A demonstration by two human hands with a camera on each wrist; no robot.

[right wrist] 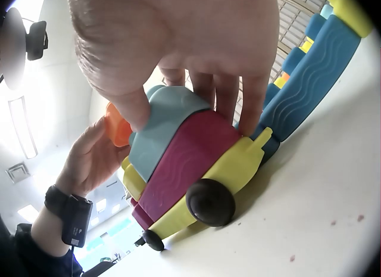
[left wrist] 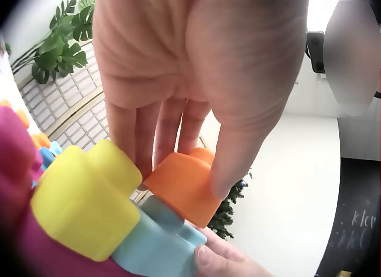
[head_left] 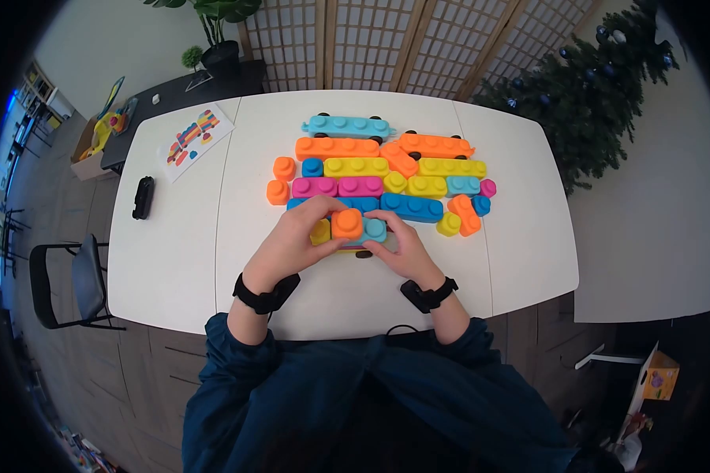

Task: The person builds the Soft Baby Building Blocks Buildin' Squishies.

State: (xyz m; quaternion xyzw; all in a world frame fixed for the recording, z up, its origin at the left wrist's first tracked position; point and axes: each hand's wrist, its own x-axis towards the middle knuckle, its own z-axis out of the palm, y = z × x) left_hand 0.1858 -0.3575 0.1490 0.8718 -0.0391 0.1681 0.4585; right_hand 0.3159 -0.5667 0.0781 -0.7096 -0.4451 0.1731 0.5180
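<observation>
My left hand (head_left: 292,238) pinches a small orange block (head_left: 347,224) between thumb and fingers. That block sits tilted right at a stud of a light blue block (left wrist: 158,247) in the left wrist view. With thumb and fingers on its two sides, my right hand (head_left: 407,251) grips the light blue block. Below it lies a long magenta block (right wrist: 184,158), stacked on a yellow wheeled base (right wrist: 241,164) with dark wheels (right wrist: 211,202). A small yellow block (left wrist: 83,199) stands on the magenta one, beside the light blue block.
Beyond the hands lie rows of blocks, among them a blue block (head_left: 412,207), magenta blocks (head_left: 360,187) and orange wheeled bases (head_left: 338,148). A printed picture sheet (head_left: 196,142) and a black case (head_left: 143,197) lie on the left of the white table (head_left: 166,260).
</observation>
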